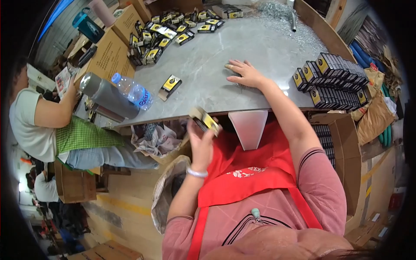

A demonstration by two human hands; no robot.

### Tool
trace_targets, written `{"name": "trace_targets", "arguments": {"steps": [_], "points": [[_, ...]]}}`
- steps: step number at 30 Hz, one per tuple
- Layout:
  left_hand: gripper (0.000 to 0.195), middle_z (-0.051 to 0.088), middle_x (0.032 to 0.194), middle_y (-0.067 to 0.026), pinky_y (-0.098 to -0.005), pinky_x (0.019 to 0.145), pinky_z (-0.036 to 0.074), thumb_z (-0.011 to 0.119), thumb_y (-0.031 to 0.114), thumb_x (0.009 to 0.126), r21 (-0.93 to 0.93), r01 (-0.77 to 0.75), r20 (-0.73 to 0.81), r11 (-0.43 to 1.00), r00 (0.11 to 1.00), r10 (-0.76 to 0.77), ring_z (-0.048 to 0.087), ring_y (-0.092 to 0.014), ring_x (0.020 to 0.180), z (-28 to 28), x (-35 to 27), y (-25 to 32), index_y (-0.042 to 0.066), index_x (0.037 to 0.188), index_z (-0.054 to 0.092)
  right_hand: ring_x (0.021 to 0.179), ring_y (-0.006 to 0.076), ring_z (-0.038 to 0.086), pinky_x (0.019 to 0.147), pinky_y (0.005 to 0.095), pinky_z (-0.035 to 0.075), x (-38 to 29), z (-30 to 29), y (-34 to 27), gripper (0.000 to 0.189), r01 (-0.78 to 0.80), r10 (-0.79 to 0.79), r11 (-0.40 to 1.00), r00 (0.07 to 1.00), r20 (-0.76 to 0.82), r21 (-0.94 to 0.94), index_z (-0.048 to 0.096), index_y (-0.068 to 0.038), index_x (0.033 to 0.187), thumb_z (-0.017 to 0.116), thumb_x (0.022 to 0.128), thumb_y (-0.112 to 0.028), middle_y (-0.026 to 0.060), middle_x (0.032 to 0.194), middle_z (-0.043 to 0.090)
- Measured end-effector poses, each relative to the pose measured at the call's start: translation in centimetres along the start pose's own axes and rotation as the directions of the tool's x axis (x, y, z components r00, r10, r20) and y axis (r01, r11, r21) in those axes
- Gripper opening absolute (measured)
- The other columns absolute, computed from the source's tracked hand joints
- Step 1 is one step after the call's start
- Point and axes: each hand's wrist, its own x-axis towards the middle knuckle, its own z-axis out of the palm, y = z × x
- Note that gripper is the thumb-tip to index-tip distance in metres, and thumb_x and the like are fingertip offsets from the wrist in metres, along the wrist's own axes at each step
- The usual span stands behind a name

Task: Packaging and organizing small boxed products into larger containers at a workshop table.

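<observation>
My left hand grips a small black-and-yellow carton just in front of the table edge; the carton is blurred. Palm down, my right hand rests on the grey marbled tabletop with its fingers spread. Some thin, wire-like bits show under its heel. To the left lies a single carton of the same kind, its near end flap apparently raised. Between my arms, a white tapered panel hangs from the table edge over my red apron.
Loose cartons heap at the back left; stacked ones stand right. Tangled small metal pieces lie at the back right. A water bottle and grey flask stand left. Beyond, a person sits. Sacks flank my left arm.
</observation>
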Motion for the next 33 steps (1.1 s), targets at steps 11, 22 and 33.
{"name": "trace_targets", "arguments": {"steps": [11,22,33], "points": [[0.054,0.047,0.137,-0.0138,-0.0498,0.102,0.047,0.046,0.002,0.096,-0.072,0.799,0.331,0.598,0.584,-0.741,0.053,-0.032,0.123,-5.7,-7.4,-11.4,0.013,0.146,0.027,0.14,0.0309,0.032,0.116,0.0445,0.023,-3.6,-1.3,0.5,0.058,0.131,-0.197,0.933,0.965,0.172,0.335,0.046,-0.011,0.142,0.053,0.095,-0.044,0.0147,0.15,0.039],[0.057,0.046,0.138,-0.0117,-0.0457,0.102,0.046,0.048,0.0,0.095,0.264,0.802,0.294,0.536,0.462,-0.836,0.052,-0.026,0.123,-1.2,-5.2,-8.5,0.009,0.147,0.026,0.137,0.0322,0.038,0.115,0.0466,0.024,-3.7,-0.2,-1.3,0.056,0.212,-0.213,0.976,0.977,-0.016,-0.043,0.052,-0.012,0.138,0.055,0.093,-0.045,0.0127,0.146,0.046],[0.059,0.038,0.146,-0.0103,-0.0491,0.107,0.04,0.026,0.049,0.104,-0.176,0.819,0.343,0.546,0.571,-0.746,0.044,-0.029,0.131,1.0,-6.6,-7.9,0.01,0.147,0.026,0.129,0.0332,0.046,0.111,0.0483,0.032,-10.9,2.4,-8.2,0.038,0.104,-0.113,0.993,0.974,-0.197,-0.059,0.06,-0.009,0.125,0.06,0.091,-0.027,0.0114,0.136,0.054]]}}
